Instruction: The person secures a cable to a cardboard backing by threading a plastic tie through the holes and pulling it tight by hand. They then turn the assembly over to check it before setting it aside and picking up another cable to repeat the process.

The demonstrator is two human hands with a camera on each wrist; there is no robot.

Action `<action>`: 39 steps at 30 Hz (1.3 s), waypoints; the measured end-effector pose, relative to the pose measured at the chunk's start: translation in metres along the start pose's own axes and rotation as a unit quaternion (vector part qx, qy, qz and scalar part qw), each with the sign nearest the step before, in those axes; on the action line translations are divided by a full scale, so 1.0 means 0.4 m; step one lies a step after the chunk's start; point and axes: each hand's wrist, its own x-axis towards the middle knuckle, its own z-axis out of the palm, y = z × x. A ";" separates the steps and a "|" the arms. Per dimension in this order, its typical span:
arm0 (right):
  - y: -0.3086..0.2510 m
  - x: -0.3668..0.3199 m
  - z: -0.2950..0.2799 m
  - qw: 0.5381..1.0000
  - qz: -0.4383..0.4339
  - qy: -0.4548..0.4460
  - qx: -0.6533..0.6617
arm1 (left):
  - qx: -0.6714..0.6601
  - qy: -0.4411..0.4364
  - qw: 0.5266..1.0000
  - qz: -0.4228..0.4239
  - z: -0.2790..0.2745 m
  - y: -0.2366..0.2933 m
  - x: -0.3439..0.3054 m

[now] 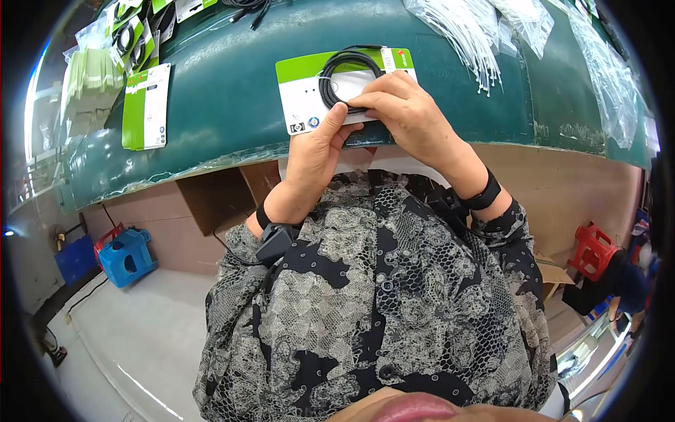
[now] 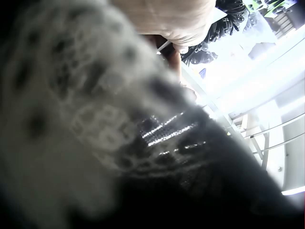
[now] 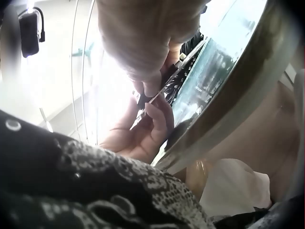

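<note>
A coiled black cable (image 1: pixel 325 83) lies against a green and white card (image 1: pixel 292 95) near the table's front edge in the head view. The left hand (image 1: pixel 314 156) pinches the card's lower edge, thumb on the front by the coil and fingers behind. The right hand (image 1: pixel 415 116) has its thumb and fingers at the lower right of the coil, pinching there. In the right wrist view the card shows edge-on between the right hand (image 3: pixel 147 43) and the left hand (image 3: pixel 143 133). A sleeve hides much of the left wrist view, with part of the left hand (image 2: pixel 176 19) at its top.
On the green table (image 1: pixel 218 105), another green and white card stack (image 1: pixel 146 109) lies left, beside a pile of pale cards (image 1: pixel 95 81). Packaged cables are at the back left, white zip ties (image 1: pixel 460 35) and clear bags (image 1: pixel 608 84) at the right.
</note>
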 end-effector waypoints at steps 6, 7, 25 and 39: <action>-0.008 0.005 -0.006 0.997 -0.047 -0.009 -0.063 | 0.046 -0.032 0.998 0.002 0.013 0.004 -0.017; -0.008 0.004 0.006 0.998 -0.050 0.002 -0.030 | 0.065 -0.020 0.998 0.012 0.008 0.010 -0.023; 0.217 -0.007 -0.227 0.950 0.170 0.142 -0.220 | 0.096 0.032 0.991 0.086 0.010 0.033 0.011; 0.104 0.031 -0.236 0.908 0.289 0.101 -0.288 | -0.045 0.007 0.999 0.008 0.015 0.039 0.064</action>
